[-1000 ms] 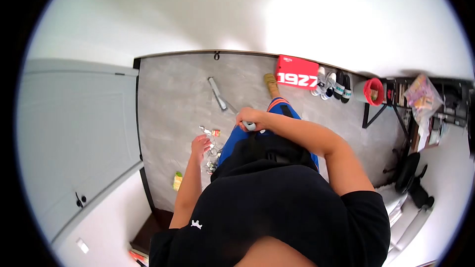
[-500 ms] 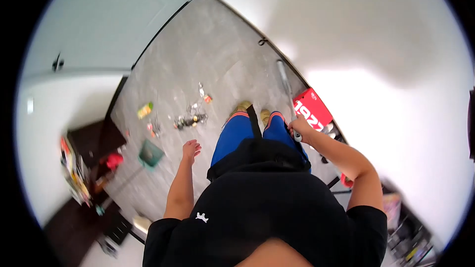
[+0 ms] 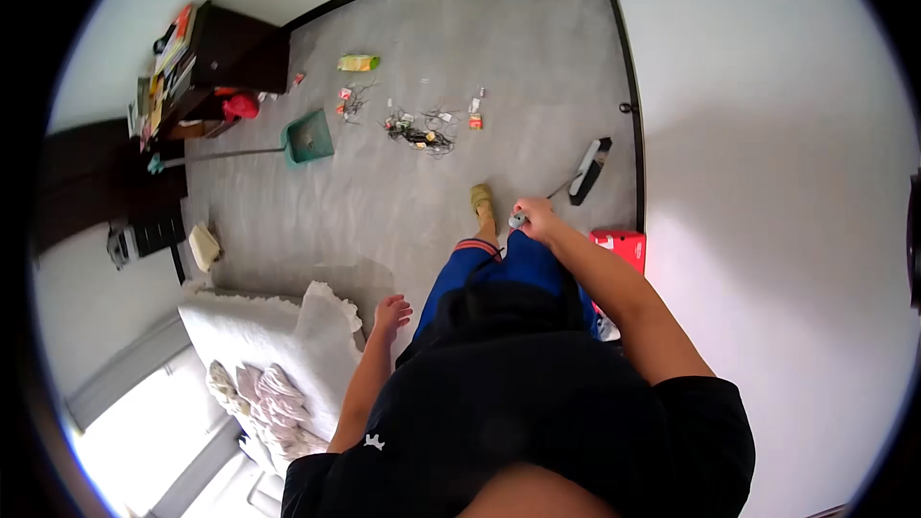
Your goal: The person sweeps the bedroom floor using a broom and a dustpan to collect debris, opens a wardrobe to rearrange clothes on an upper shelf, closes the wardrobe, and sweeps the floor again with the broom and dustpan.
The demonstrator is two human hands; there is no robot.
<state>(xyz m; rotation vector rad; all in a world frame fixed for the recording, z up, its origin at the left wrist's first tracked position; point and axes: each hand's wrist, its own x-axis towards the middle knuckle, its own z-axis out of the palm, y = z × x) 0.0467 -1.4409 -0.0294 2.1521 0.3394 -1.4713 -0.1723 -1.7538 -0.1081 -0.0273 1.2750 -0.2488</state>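
My right hand [image 3: 534, 219] is closed round the grey handle of a broom, in front of my right thigh. The broom's head [image 3: 590, 171], grey with dark bristles, rests on the floor at the right, close to the wall. My left hand [image 3: 392, 313] hangs beside my left hip with its fingers apart, holding nothing. Ahead on the grey floor lie a tangle of dark cables [image 3: 419, 137], a small red and white packet [image 3: 476, 121], thin wires with red bits [image 3: 351, 103] and a yellow-green packet [image 3: 359, 63].
A green dustpan [image 3: 309, 137] with a long handle lies left of the cables. Beyond it is a dark cabinet [image 3: 245, 48] with books and a red bag [image 3: 240, 105]. A white-covered bed [image 3: 278, 331] stands at the left, a red box [image 3: 624, 247] by the right wall.
The view has turned left, bringing the dustpan, cabinet and bed into sight. The broom in my right hand now reaches out to the right, and my legs have shifted in a step.
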